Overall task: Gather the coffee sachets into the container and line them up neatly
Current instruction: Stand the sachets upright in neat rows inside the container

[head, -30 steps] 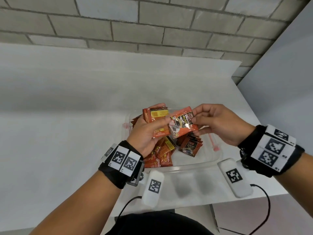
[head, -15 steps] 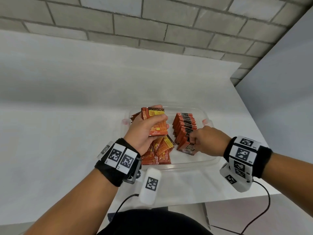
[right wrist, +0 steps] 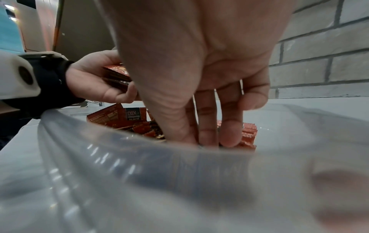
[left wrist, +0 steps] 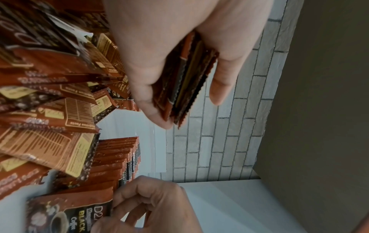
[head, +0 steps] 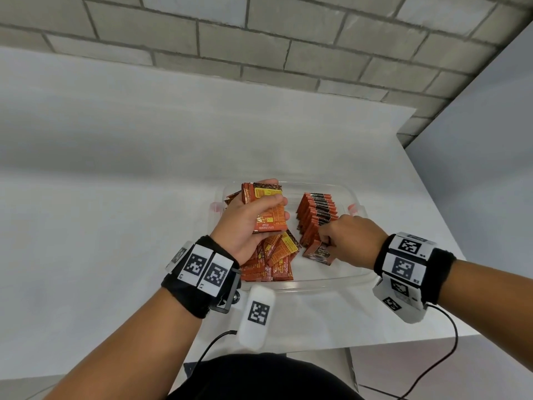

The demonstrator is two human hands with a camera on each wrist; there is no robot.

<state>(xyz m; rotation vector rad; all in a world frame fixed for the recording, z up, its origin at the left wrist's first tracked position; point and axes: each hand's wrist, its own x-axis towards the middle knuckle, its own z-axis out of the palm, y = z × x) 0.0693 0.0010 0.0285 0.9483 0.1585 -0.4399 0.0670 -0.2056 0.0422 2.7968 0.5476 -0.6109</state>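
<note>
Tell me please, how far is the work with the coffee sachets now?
Partly done. A neat row of sachets already stands on edge in the container. In hand: the right hand is setting one sachet at the row's near end, and the left hand holds a small stack. Left: the loose pile in the container is still unaligned.

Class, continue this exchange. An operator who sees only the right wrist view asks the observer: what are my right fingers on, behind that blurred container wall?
Observer: The right hand pinches a sachet at the near end of a neat row.
Operator: How much is unsorted?
Observer: A loose pile fills the left side of the container, up to its near wall.
Operator: What does the left hand hold?
Observer: The left hand grips a stack of several sachets, with the edges uneven.
</note>
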